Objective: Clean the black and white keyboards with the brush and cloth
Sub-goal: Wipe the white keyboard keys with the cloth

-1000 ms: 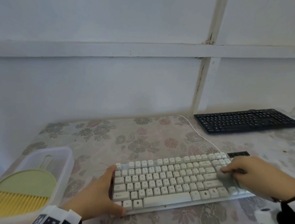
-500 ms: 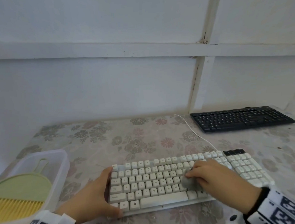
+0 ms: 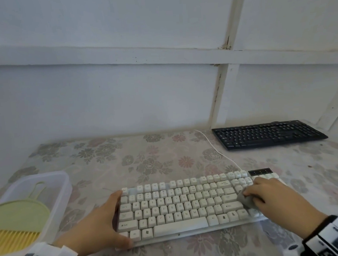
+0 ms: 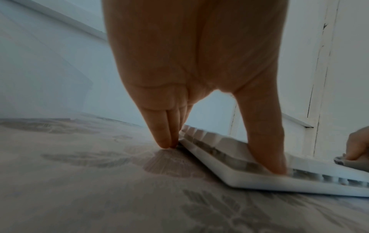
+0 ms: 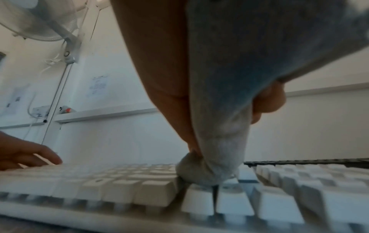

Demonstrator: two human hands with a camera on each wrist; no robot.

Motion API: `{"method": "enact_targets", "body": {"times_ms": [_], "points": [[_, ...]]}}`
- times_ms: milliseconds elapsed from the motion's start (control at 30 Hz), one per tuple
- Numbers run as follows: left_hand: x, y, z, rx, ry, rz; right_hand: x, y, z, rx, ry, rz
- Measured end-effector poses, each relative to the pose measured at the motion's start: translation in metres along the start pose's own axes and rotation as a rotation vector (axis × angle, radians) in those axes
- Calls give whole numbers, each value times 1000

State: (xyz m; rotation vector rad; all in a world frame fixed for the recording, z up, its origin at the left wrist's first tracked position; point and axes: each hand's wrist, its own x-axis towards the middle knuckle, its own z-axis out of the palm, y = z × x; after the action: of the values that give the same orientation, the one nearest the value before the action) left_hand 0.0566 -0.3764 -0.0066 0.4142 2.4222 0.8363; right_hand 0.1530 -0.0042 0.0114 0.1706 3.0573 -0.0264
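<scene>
The white keyboard (image 3: 183,204) lies on the flowered table near me. My left hand (image 3: 108,219) braces its left end, straight fingers (image 4: 162,135) along the side edge and the thumb on the front corner. My right hand (image 3: 270,197) grips a bunched grey cloth (image 3: 245,201) and presses it onto the keys at the right of the main block. In the right wrist view the cloth (image 5: 217,149) touches the keycaps (image 5: 155,189). The black keyboard (image 3: 269,133) lies at the back right, untouched. A green brush (image 3: 19,219) with yellow bristles lies in a tub at the left.
The clear plastic tub (image 3: 67,192) stands at the table's left edge. A white cable (image 3: 215,151) runs from the white keyboard toward the back wall. Bare flowered tablecloth (image 3: 146,159) lies between the keyboards and the wall. A fan (image 5: 40,20) hangs high on the wall.
My right hand swept the cloth left to the middle of the white keyboard, then back to its right part. The left hand kept its place at the left end.
</scene>
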Motion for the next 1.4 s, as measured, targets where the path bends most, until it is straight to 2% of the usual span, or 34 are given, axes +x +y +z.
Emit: {"method": "enact_targets", "body": {"times_ms": [467, 633, 900, 1033, 1167, 1300, 1400], "points": [[-2, 1, 1, -8, 3, 6, 3, 29, -10, -56, -32, 126], [-2, 0, 1, -43, -6, 7, 2, 24, 0, -27, 77, 42], [0, -1, 0, -82, -16, 24, -5, 45, 4, -52, -7, 64], [1, 0, 1, -86, -12, 23, 0, 53, 7, 10, 15, 60], [-1, 3, 1, -53, 18, 24, 2, 60, 1, -1, 27, 102], [-1, 2, 1, -56, 25, 26, -4, 75, -12, 5, 33, 219], [-1, 0, 1, -53, 23, 30, -5, 75, -19, -2, 53, 224]]}}
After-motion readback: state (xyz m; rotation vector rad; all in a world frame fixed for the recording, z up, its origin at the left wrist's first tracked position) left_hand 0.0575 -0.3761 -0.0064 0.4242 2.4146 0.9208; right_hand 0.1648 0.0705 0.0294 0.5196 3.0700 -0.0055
